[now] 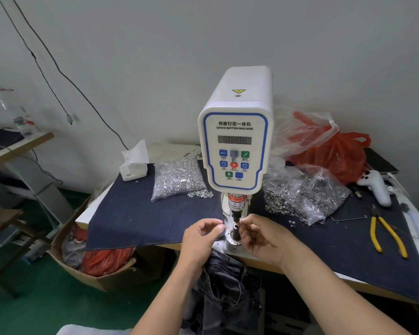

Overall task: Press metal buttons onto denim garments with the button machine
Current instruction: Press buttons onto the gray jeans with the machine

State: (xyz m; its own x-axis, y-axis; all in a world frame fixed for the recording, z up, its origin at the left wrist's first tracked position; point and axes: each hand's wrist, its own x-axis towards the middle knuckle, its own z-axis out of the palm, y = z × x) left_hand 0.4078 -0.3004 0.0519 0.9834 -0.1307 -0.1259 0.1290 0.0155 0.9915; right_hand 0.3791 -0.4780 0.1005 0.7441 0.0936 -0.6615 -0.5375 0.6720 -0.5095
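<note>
Loading step: both hands work at the machine die. The right hand pinches what seems a small button part at the die; the left hand hovers beside it, fingers curled, its grip unclear. The jeans hang below the table edge, so next the denim must come up over the die.

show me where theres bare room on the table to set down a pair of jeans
Roomiest: the dark denim cloth left of the white button machine, in front of the clear bag of silver buttons. A smaller patch lies between the right hand and the yellow-handled pliers. Crowded: back right, with bagged metal rings and red plastic bags.
</note>
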